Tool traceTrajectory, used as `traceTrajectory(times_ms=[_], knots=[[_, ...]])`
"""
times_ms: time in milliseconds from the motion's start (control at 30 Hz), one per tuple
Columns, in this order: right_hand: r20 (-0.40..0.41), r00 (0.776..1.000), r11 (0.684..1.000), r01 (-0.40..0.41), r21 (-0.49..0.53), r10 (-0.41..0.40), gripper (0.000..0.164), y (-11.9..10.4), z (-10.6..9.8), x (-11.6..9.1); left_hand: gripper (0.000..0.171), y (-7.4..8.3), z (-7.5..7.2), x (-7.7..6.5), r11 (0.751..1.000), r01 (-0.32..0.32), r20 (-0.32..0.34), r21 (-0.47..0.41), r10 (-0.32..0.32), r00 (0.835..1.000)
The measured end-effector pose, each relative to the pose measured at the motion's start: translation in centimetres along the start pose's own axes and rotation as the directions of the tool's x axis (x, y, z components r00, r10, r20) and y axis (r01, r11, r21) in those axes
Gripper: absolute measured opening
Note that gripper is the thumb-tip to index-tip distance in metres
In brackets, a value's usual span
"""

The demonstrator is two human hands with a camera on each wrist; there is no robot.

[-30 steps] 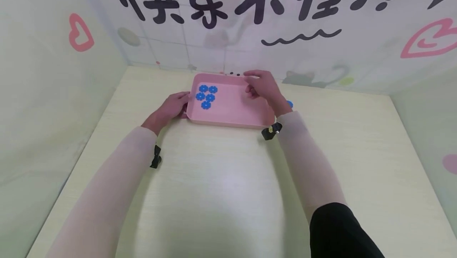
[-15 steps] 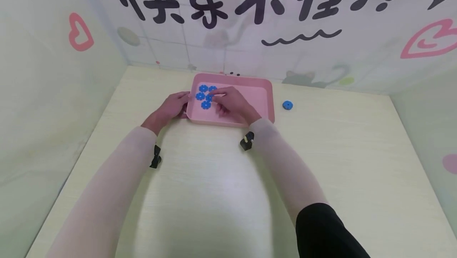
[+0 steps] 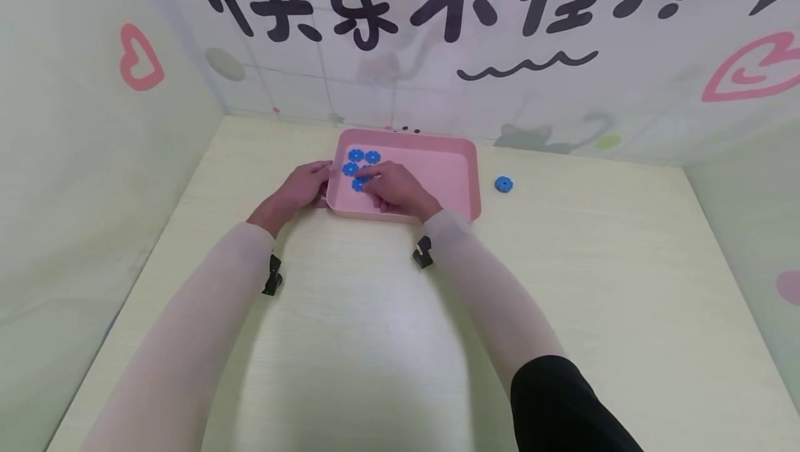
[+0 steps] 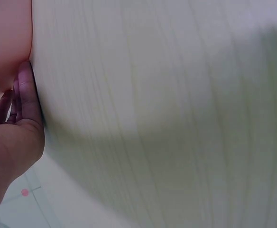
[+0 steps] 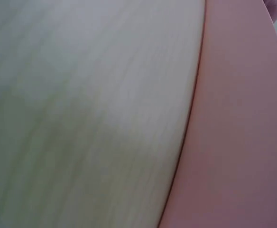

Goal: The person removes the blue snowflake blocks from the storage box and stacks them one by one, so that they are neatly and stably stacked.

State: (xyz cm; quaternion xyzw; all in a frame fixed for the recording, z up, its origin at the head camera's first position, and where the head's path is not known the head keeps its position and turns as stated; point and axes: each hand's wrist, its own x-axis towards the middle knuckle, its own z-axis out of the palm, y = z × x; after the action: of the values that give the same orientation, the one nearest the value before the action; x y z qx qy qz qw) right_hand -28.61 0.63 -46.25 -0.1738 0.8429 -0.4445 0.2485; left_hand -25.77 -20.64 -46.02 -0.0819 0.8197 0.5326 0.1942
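My left hand (image 3: 305, 186) holds the left edge of a pink tray (image 3: 431, 160). In the left wrist view its thumb and fingers lie against the tray wall (image 4: 8, 38). Over the tray's left half is my right hand (image 3: 398, 188), its index finger stretched out at the blue flower-shaped pieces (image 3: 355, 155). Several of these lie flat in the tray, and the fingers partly cover two. Whether the fingertip touches a piece cannot be told. The right wrist view shows mostly the tray's outer wall (image 5: 238, 114), not the right hand's fingers.
One more blue flower-shaped piece (image 3: 503, 184) lies on the table to the right of the tray. The pale wood table (image 3: 375, 341) runs up to a printed back wall (image 3: 412, 91) close behind the tray.
My right hand has swung left from the tray's right side to the blue pieces, then slightly farther left and down. That uncovers the loose piece on the table. The left hand and tray stay put.
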Motion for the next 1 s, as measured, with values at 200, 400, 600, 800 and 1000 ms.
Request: traceTrajectory(times_ms=[200, 400, 600, 800, 1000], knots=[[-0.011, 0.998, 0.998, -0.058, -0.027, 0.057, 0.039, -0.6, 0.3, -0.1, 0.051, 0.0, 0.0, 0.0, 1.0, -0.008, 0.002, 0.004, 0.008, 1.0], [-0.056, 0.996, 0.995, -0.067, -0.074, 0.063, 0.026, -0.7, 0.5, -0.1, 0.051, -0.1, 0.0, 0.1, 1.0, -0.003, -0.005, 0.004, 0.003, 1.0], [-0.077, 0.996, 0.998, -0.048, -0.031, 0.045, 0.012, -0.4, 0.2, -0.2, 0.051, -0.1, 0.1, 0.1, 1.0, 0.008, -0.008, 0.01, -0.008, 1.0], [-0.068, 0.995, 0.994, -0.062, 0.094, 0.068, 0.015, -0.1, -0.5, -0.6, 0.052, 0.1, 0.1, -0.1, 1.0, 0.005, -0.011, 0.017, -0.005, 1.0], [-0.062, 0.996, 0.986, -0.053, 0.16, 0.064, 0.023, 0.1, -0.9, -0.9, 0.052, 0.0, 0.0, -0.1, 1.0, -0.004, -0.008, 0.015, 0.004, 1.0]])
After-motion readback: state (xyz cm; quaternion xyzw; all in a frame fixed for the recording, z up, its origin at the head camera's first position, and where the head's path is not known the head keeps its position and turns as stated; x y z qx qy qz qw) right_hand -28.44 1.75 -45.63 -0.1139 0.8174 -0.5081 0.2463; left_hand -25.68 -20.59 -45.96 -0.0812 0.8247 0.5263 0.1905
